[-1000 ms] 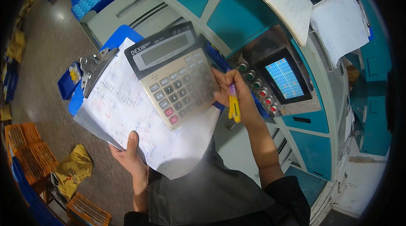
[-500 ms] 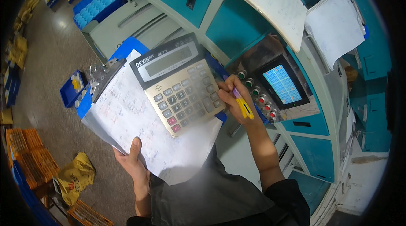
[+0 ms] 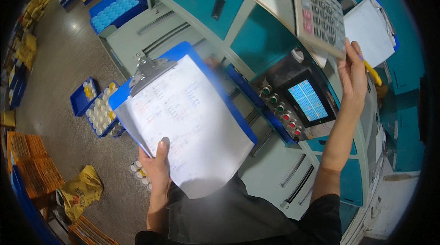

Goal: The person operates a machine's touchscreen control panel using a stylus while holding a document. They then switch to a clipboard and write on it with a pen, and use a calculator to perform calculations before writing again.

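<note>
My left hand [image 3: 156, 164] grips the lower left edge of a blue clipboard [image 3: 184, 51], its thumb flat on top. Handwritten sheets [image 3: 183, 121] lie on the board under a metal clip [image 3: 149, 71]. Up at the right, my right hand [image 3: 353, 73] holds a desktop calculator [image 3: 318, 18] by its lower corner, over papers on top of the teal machine. A slim yellow and purple pen-like tool [image 3: 373, 74] also sticks out from that hand; its exact kind is unclear. The calculator's upper end is cut off by the picture's edge.
A control panel with a lit screen [image 3: 308, 100] and green and red buttons [image 3: 279, 107] faces me. Another clipboard [image 3: 371, 31] hangs to its right. Blue crates [image 3: 114, 11], round-topped containers [image 3: 101, 112], a yellow sack [image 3: 81, 190] and orange trays [image 3: 34, 164] stand at left.
The calculator has moved off the clipboard, up and right, in my right hand, to above the machine's papers. The sheets are now uncovered; my left hand still holds the board.
</note>
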A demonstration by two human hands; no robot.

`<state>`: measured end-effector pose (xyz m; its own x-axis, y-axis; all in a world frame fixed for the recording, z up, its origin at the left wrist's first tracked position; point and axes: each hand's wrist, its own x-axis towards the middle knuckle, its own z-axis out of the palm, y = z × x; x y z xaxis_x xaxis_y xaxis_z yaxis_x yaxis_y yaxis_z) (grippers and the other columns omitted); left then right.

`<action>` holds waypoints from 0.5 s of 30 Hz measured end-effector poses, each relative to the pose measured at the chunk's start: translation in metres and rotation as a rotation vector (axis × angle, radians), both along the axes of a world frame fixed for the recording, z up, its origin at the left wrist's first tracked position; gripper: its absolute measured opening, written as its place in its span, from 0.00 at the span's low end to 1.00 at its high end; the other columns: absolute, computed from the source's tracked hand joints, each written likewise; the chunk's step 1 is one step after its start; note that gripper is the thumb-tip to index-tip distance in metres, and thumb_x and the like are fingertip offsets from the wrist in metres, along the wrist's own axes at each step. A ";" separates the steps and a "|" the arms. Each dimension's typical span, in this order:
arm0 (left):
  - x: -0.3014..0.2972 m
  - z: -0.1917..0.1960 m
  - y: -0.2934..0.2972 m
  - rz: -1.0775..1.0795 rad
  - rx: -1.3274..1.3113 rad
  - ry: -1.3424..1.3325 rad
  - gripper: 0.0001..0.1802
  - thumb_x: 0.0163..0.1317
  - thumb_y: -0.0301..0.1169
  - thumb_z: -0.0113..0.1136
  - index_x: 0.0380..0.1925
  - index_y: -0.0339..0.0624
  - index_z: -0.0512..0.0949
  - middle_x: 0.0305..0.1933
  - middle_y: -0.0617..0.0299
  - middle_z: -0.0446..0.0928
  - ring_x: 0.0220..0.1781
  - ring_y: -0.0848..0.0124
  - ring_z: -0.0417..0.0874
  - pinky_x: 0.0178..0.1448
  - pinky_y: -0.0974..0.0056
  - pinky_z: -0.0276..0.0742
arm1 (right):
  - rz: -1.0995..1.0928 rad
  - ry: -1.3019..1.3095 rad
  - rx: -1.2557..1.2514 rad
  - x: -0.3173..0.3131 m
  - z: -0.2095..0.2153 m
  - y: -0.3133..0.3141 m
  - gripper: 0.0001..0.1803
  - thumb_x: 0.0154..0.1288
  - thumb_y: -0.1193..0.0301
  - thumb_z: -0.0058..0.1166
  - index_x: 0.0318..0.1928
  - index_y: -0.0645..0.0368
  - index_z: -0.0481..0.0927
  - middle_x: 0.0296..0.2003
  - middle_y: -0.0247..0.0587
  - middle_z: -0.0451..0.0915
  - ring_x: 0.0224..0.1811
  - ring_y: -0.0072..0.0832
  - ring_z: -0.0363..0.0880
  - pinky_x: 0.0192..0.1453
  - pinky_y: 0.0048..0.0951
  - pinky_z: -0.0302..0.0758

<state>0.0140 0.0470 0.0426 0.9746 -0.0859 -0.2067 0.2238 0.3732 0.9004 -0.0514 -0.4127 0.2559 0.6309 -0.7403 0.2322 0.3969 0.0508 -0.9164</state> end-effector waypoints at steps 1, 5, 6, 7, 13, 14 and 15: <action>0.001 -0.001 -0.002 0.000 -0.005 -0.009 0.32 0.67 0.30 0.71 0.67 0.29 0.69 0.60 0.53 0.79 0.59 0.68 0.81 0.66 0.62 0.75 | 0.066 0.008 -0.021 0.006 0.003 -0.021 0.03 0.76 0.77 0.57 0.45 0.61 0.76 0.41 0.38 0.80 0.46 0.23 0.83 0.43 0.19 0.79; 0.000 0.000 -0.006 -0.013 -0.067 -0.034 0.35 0.65 0.28 0.73 0.69 0.29 0.68 0.63 0.51 0.78 0.61 0.66 0.80 0.68 0.61 0.73 | -0.413 0.416 -0.516 0.037 0.010 -0.058 0.10 0.80 0.67 0.54 0.52 0.60 0.75 0.45 0.44 0.82 0.48 0.26 0.83 0.51 0.27 0.79; 0.000 0.000 -0.006 -0.022 -0.088 -0.030 0.36 0.65 0.28 0.73 0.69 0.29 0.67 0.64 0.51 0.78 0.62 0.66 0.80 0.68 0.60 0.73 | -0.631 0.556 -0.769 0.038 0.008 -0.049 0.13 0.81 0.63 0.54 0.55 0.59 0.75 0.48 0.45 0.82 0.50 0.27 0.83 0.54 0.29 0.79; -0.001 0.000 -0.006 -0.036 -0.085 -0.035 0.36 0.65 0.28 0.73 0.69 0.29 0.67 0.64 0.51 0.77 0.62 0.66 0.80 0.68 0.60 0.73 | -0.864 0.708 -1.010 0.038 0.003 -0.033 0.17 0.81 0.60 0.53 0.57 0.59 0.75 0.51 0.47 0.83 0.52 0.29 0.82 0.57 0.32 0.79; -0.001 0.001 -0.010 -0.075 -0.058 -0.014 0.36 0.65 0.27 0.72 0.69 0.30 0.66 0.64 0.52 0.77 0.63 0.65 0.79 0.69 0.59 0.72 | 0.231 0.200 -0.839 0.040 -0.082 0.140 0.23 0.86 0.57 0.40 0.59 0.62 0.79 0.45 0.38 0.85 0.33 0.18 0.76 0.42 0.23 0.76; 0.000 0.002 -0.011 -0.079 -0.060 -0.009 0.36 0.65 0.27 0.72 0.69 0.30 0.66 0.64 0.52 0.77 0.63 0.66 0.79 0.69 0.59 0.72 | 0.417 0.199 -0.672 0.048 -0.101 0.168 0.22 0.85 0.56 0.43 0.57 0.61 0.82 0.44 0.37 0.86 0.33 0.17 0.77 0.38 0.22 0.75; 0.000 0.002 -0.012 -0.080 -0.071 -0.003 0.36 0.65 0.27 0.72 0.70 0.30 0.66 0.64 0.52 0.77 0.63 0.66 0.79 0.69 0.59 0.72 | 0.459 0.179 -0.562 0.056 -0.119 0.197 0.22 0.84 0.56 0.47 0.56 0.61 0.85 0.43 0.36 0.87 0.32 0.16 0.77 0.33 0.22 0.73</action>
<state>0.0143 0.0349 0.0446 0.9647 -0.1776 -0.1946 0.2530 0.4174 0.8728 0.0048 -0.2162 0.1367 0.9117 -0.1929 0.3628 0.2912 -0.3195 -0.9017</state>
